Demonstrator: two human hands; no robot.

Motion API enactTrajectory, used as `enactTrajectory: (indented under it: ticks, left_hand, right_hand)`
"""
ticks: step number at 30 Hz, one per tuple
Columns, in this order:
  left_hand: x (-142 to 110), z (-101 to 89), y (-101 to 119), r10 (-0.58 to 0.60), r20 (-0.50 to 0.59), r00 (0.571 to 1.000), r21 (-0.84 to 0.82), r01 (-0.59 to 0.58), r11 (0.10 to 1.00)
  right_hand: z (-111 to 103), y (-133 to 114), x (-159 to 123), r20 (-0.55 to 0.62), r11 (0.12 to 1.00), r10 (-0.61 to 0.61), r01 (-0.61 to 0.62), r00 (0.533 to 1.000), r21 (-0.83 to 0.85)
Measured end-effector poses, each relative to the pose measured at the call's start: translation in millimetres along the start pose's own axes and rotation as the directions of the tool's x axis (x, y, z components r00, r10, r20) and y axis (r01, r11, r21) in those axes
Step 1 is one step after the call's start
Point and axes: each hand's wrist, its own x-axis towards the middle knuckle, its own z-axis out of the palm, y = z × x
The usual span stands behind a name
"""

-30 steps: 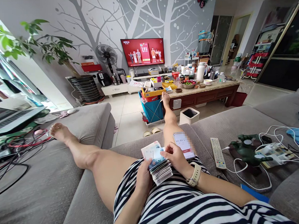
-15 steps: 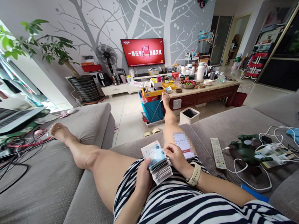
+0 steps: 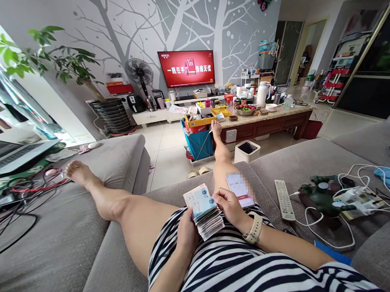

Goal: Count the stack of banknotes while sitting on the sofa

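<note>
A thick stack of paper notes that look like banknotes (image 3: 209, 223) is folded over above my lap, its many edges fanned toward me. My left hand (image 3: 187, 231) grips the stack from its left side, the thumb lying on top. Pale notes with blue patches (image 3: 198, 200) stand up past the fold, facing me. At their right edge, the thumb and fingertips of my right hand (image 3: 231, 206) are pinched together on a note. A watch with a pale strap (image 3: 253, 228) is on my right wrist. Just beyond that hand a phone (image 3: 238, 189), partly blurred out, rests on my right thigh.
On the sofa to the right lie a remote control (image 3: 284, 200), a dark green figure (image 3: 325, 196) and white cables. Cords and a laptop (image 3: 22, 153) are at left. Ahead stand a white bin (image 3: 246, 151) and a cluttered coffee table (image 3: 278, 116).
The blue note that was being turned over now lies against the far notes, showing more of their faces. My right hand has barely shifted; the left keeps its grip.
</note>
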Motion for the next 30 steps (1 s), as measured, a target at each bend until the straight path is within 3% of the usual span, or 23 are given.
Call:
enactTrajectory:
  ticks: [8,18,23,30]
  left_hand:
    - [2.2,1.9,1.2,-0.058,0.12,0.991,-0.082,0.068,0.994]
    - [18.1,-5.0,-15.2,-0.124,0.23,0.965,-0.216,0.175,0.961]
    - [19.5,-6.5,-18.0,-0.114,0.233,0.966,-0.224,0.167,0.96]
    - [15.1,-11.0,-16.2,-0.07,0.28,0.957,-0.168,0.12,0.978]
  right_hand:
    - [0.9,-2.0,-0.9,0.001,1.0,-0.005,0.005,1.0,0.003]
    - [0.0,1.5,0.0,0.04,0.999,0.011,-0.012,0.999,0.033]
    - [0.0,2.8,0.0,0.038,1.0,0.028,-0.028,0.999,0.012]
    - [0.1,5.7,1.8,-0.062,0.998,0.067,-0.068,0.996,-0.004]
